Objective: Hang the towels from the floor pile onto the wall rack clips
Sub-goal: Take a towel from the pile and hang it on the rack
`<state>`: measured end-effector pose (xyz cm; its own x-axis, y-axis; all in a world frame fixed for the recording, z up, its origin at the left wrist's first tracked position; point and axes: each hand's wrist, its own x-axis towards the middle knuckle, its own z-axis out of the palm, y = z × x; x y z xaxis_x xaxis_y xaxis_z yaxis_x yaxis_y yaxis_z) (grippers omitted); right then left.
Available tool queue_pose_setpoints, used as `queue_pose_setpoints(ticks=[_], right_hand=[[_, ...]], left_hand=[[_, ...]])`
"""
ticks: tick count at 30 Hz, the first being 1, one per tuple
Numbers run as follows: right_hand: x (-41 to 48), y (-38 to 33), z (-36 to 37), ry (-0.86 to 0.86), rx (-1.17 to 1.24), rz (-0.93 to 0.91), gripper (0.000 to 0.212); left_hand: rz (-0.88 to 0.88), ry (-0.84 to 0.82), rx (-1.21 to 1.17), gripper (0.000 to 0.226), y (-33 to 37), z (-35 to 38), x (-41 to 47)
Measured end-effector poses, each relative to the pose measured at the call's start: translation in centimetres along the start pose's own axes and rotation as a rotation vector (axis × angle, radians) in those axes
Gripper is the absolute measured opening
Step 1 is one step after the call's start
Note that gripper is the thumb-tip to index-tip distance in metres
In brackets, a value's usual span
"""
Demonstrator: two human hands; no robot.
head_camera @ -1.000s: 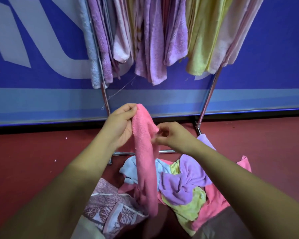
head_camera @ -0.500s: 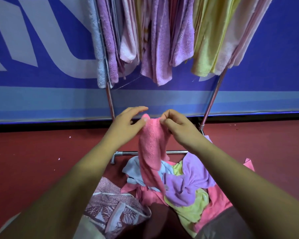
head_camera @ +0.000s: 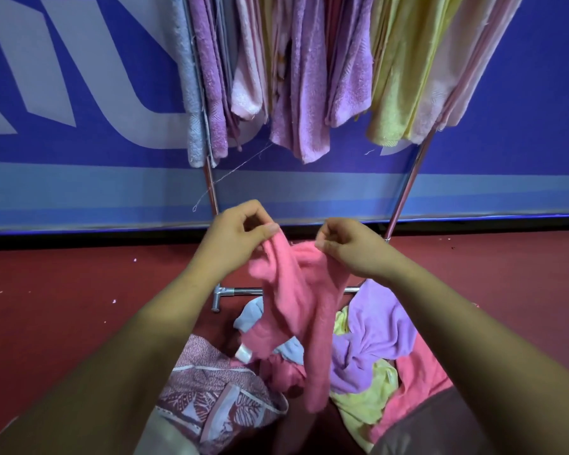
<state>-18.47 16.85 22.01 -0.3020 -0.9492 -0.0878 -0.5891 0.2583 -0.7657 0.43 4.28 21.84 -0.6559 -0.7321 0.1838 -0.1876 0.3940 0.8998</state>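
In the head view, a pink towel [head_camera: 296, 290] is held up by its top edge just above the floor pile [head_camera: 375, 349], in front of the rack's [head_camera: 211, 188] lower bars. One upper corner is pinched between thumb and curled fingers of the left hand [head_camera: 234, 238], the other in the same way by the right hand [head_camera: 349, 244]; the hands are kept near each other but apart. The towel is fluffy and bunched into long folds, and its lower end hangs down over the pile.

The pile is made up of lilac, yellow, pale blue and pink towels heaped at the rack's foot. A small white tag [head_camera: 243, 354] is seen at its left side; no writing on it can be read.

Hanging towels [head_camera: 309, 93] in lilac, pale pink, yellow and grey-white are crowded along the rack above. A leaf-patterned cloth [head_camera: 217, 389] lies nearest the camera. The floor [head_camera: 63, 307] is dark red. The wall [head_camera: 79, 77] behind is blue with large pale letter shapes, cropped and unreadable.
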Motion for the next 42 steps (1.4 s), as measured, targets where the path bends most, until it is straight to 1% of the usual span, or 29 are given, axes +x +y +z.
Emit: queue_pose_setpoints(ticks=[2,3,4,6,7,8,10,11,14,16,18,19,20,22,23,24,26,28,31,33,34,35,36,38,40,42], right_hand=[[0.0,0.7,-0.3,0.075,-0.081,0.083,0.009],[-0.1,0.8,-0.3,0.092,-0.044,0.084,0.012],[-0.2,0.7,-0.2,0.069,0.067,0.052,0.018],[-0.5,0.0,0.4,-0.073,0.343,-0.028,0.030],[-0.6,-0.4,0.9,-0.143,0.399,-0.066,0.030],[-0.7,-0.7,1.6,-0.180,0.380,-0.099,0.025],[-0.5,-0.9,2.5,-0.150,0.237,-0.133,0.010],[-0.4,-0.7,2.6,-0.124,0.193,-0.140,0.007],[-0.3,-0.5,2.1,-0.065,0.251,-0.136,0.015],[-0.2,-0.7,1.9,-0.024,0.430,-0.090,0.015],[-0.3,-1.2,2.0,-0.046,0.668,-0.022,0.013],[-0.3,-1.3,2.1,-0.062,0.710,-0.014,0.017],[-0.4,-1.4,2.0,-0.061,0.649,-0.031,0.024],[-0.4,-1.4,1.9,-0.069,0.375,-0.110,0.038],[-0.4,-1.3,1.9,-0.059,0.247,-0.139,0.035],[-0.3,-1.1,2.1,-0.029,0.162,-0.143,0.028],[-0.1,-0.6,2.2,0.059,0.140,-0.110,0.017],[-0.1,0.0,1.9,0.087,0.266,-0.072,0.013],[-0.1,0.4,1.4,0.024,0.574,-0.032,0.009],[-0.3,-0.1,1.4,-0.014,0.651,-0.036,0.010],[-0.5,-0.4,1.4,-0.025,0.644,-0.056,0.011],[-0.6,-0.8,1.3,-0.023,0.584,-0.096,0.010],[-0.8,-1.2,1.3,-0.009,0.456,-0.152,0.010],[-0.9,-1.6,1.5,0.014,0.145,-0.229,0.021],[-0.7,-1.3,2.1,0.099,-0.062,-0.235,0.025],[-0.5,-0.9,2.4,0.212,-0.194,-0.219,0.024]], left_hand=[[0.035,0.043,-0.054,0.015,-0.4,-0.6,0.3],[0.063,0.025,-0.071,0.014,-0.5,-0.7,0.4],[0.088,-0.012,-0.080,0.014,-0.5,-0.6,0.4],[0.108,-0.096,-0.076,0.017,-0.6,0.2,0.1],[0.118,-0.133,-0.053,0.019,-0.5,0.6,-0.1],[0.129,-0.156,-0.019,0.020,-0.5,1.1,-0.2],[0.142,-0.145,0.024,0.018,-0.4,1.5,-0.2],[0.140,-0.110,0.036,0.017,-0.3,1.4,-0.1],[0.142,0.004,0.072,0.019,-0.2,0.7,0.4],[0.133,0.018,0.117,0.022,-0.2,0.4,0.4],[0.106,0.011,0.149,0.026,-0.4,0.3,0.5],[0.088,0.007,0.136,0.029,-0.4,0.3,0.5],[0.066,0.010,0.095,0.032,-0.3,0.4,0.5],[0.022,0.026,-0.024,0.035,-0.2,0.2,0.7],[0.004,0.029,-0.074,0.034,-0.1,0.1,0.7],[-0.010,0.024,-0.123,0.032,0.0,0.0,0.7],[-0.037,0.012,-0.212,0.030,0.1,-0.1,0.6],[-0.055,0.003,-0.253,0.030,0.0,-0.1,0.7],[-0.056,-0.041,-0.245,0.030,0.0,-0.2,0.8],[-0.045,-0.077,-0.204,0.026,0.1,-0.3,0.8],[-0.044,-0.085,-0.175,0.024,0.0,-0.4,0.8],[-0.045,-0.085,-0.138,0.024,0.0,-0.4,0.9],[-0.050,-0.082,-0.105,0.027,-0.1,-0.4,0.9],[-0.062,-0.074,-0.097,0.032,-0.1,-0.3,0.7],[-0.083,-0.054,-0.160,0.034,0.0,-0.1,0.6],[-0.103,-0.018,-0.217,0.035,0.2,0.0,0.5]])
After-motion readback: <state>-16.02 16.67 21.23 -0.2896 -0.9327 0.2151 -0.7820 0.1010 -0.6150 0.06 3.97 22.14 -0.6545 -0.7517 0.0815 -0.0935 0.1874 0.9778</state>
